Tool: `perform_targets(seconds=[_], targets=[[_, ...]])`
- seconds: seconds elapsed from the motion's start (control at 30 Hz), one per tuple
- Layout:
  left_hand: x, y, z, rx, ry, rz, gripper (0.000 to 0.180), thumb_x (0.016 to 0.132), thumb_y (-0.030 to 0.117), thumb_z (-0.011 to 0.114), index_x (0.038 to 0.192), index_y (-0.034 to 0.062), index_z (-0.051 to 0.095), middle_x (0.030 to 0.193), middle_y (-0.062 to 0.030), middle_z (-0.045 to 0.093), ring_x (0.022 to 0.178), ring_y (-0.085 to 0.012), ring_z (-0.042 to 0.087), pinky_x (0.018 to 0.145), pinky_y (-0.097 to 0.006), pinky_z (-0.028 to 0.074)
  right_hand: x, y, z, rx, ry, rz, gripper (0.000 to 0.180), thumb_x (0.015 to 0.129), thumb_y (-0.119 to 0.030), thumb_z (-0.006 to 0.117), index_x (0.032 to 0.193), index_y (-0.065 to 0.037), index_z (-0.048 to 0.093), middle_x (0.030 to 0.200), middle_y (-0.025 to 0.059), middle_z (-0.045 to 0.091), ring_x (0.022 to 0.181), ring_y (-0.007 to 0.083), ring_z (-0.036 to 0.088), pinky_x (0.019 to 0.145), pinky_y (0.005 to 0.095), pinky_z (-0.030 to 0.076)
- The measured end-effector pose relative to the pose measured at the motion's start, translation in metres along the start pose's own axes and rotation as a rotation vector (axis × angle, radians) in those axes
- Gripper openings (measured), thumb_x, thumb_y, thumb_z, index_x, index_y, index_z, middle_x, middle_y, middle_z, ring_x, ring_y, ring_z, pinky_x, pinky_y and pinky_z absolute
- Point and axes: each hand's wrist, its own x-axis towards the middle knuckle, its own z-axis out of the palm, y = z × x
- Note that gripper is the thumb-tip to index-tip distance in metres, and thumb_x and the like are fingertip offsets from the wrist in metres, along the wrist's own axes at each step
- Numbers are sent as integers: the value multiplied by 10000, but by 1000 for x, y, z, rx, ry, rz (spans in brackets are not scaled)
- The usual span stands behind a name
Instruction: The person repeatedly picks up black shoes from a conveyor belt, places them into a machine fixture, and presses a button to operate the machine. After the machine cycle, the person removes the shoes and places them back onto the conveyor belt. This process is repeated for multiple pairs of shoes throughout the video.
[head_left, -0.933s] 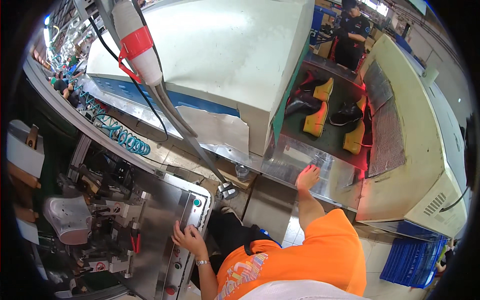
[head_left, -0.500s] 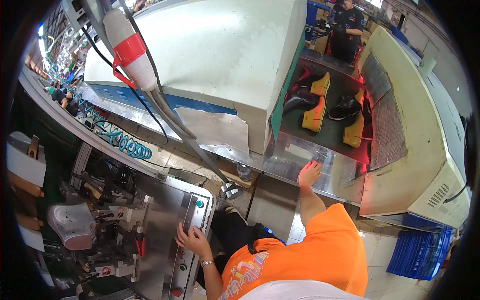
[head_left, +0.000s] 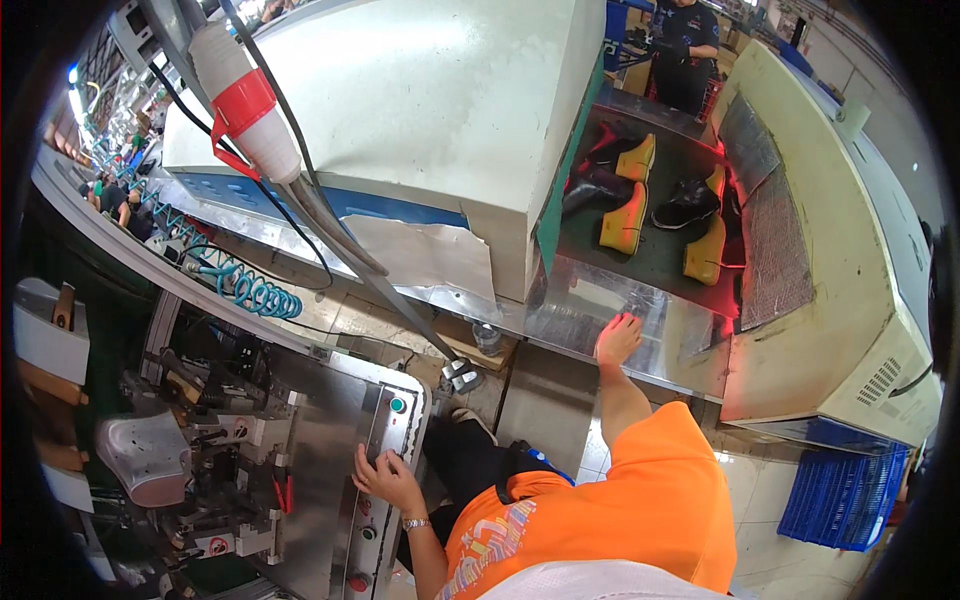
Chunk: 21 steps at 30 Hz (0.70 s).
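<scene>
My left hand [head_left: 388, 478], a metal watch band at its wrist, rests at the edge of a metal control panel [head_left: 372, 425] with buttons. Its fingers are spread and slightly bent, with nothing in them. My right hand [head_left: 618, 341] lies on the shiny metal ledge [head_left: 570, 300] of a pale machine, fingers stretched forward and empty. Beyond it, on a dark green belt, lie several yellow foot-shaped lasts with dark shoe uppers. The nearest are a yellow last [head_left: 624, 222] and a black shoe upper [head_left: 688, 206], lit by red light.
Left of me stands a metal machine with clamps and a grey foot-shaped form [head_left: 145, 459]. A red-and-white plug connector [head_left: 245, 105] hangs from above. A blue plastic crate [head_left: 838, 500] sits at the lower right. Another person [head_left: 685, 55] stands beyond the belt.
The view has shifted slightly. On the belt, the lasts and shoe uppers sit a little farther away. The fingers of my right hand are closer together, while my left hand stays in place.
</scene>
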Motion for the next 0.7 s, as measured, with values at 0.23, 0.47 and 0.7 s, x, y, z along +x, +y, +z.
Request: perform_targets(seconds=[0.23, 0.47, 0.7], targets=[[0, -2, 1, 0, -7, -3, 123, 827, 174, 580, 799, 65, 630, 1244, -87, 515, 1175, -276, 449, 1006, -526, 264, 1, -2, -2, -9, 31, -7, 159, 863, -226, 523, 933, -83, 528, 973, 90, 518, 922, 274, 523, 761, 402, 389], [1, 1, -2, 14, 20, 11, 135, 831, 175, 581, 790, 53, 622, 1240, -84, 519, 1179, -277, 448, 999, -508, 280, 0, -2, -4, 2, -20, 12, 178, 882, -242, 505, 960, -83, 528, 997, 99, 514, 937, 283, 523, 765, 412, 390], [0, -3, -1, 8, 3, -7, 133, 835, 173, 576, 776, 59, 613, 1257, -67, 511, 1190, -279, 445, 986, -529, 277, -2, -2, -1, 9, -46, 13, 180, 869, -243, 516, 958, -87, 531, 995, 100, 514, 958, 290, 517, 766, 428, 396]])
